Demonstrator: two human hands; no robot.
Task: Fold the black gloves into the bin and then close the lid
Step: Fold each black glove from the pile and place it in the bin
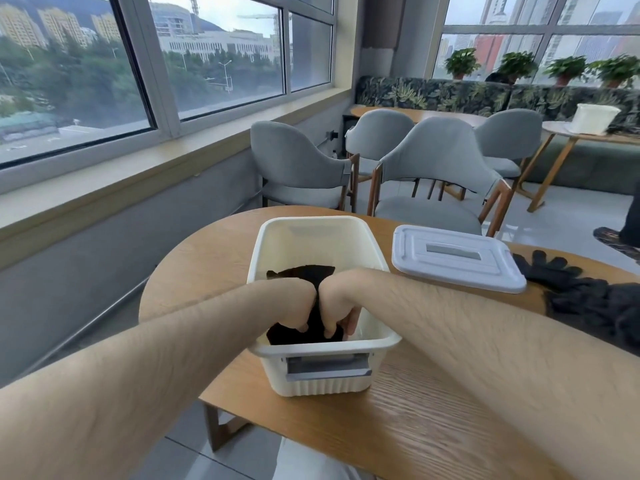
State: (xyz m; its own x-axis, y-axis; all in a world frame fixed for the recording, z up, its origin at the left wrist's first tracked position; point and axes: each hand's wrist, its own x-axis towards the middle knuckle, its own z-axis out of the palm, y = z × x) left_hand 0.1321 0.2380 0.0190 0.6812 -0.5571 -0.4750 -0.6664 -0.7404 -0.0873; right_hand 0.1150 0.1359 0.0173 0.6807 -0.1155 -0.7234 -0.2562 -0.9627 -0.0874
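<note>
A white bin [313, 227] stands on the wooden table [398, 417] with its lid off. Both of my hands reach down inside it. My left hand [296, 308] and my right hand [337, 311] sit side by side, fingers curled into a folded black glove [301, 273] that lies in the bin. The white lid [453, 256] lies flat on the table to the right of the bin. More black gloves [585, 299] lie in a pile on the table beyond the lid, at the right edge.
Grey chairs [436, 178] stand behind the table. A window sill runs along the left wall. Another table with a white bin [594, 117] stands at the far right. The table's near edge is close to my body.
</note>
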